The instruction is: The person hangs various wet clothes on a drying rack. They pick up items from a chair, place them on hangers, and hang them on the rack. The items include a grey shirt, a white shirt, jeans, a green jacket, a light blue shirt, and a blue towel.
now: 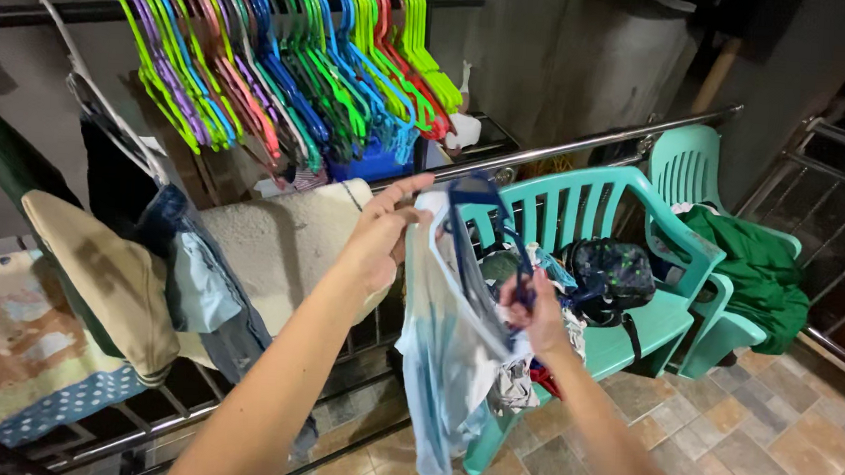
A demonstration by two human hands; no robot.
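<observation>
Thin pale-blue garment [445, 354], dark-blue plastic hanger [485, 233]

teal chair [664, 322] bears heaped clothes [575, 274].

Pale blue garment [440, 364] hangs limp on a dark-blue hanger [481, 226] (tilted).

Teal plastic chair [627, 205] stood on tiled floor [768, 448], second teal chair [691, 165] behind it carrying a green garment [758, 270], bright hangers [287, 67] crowded a rail up-left of it, cream towel [278, 240] hung to its left
</observation>
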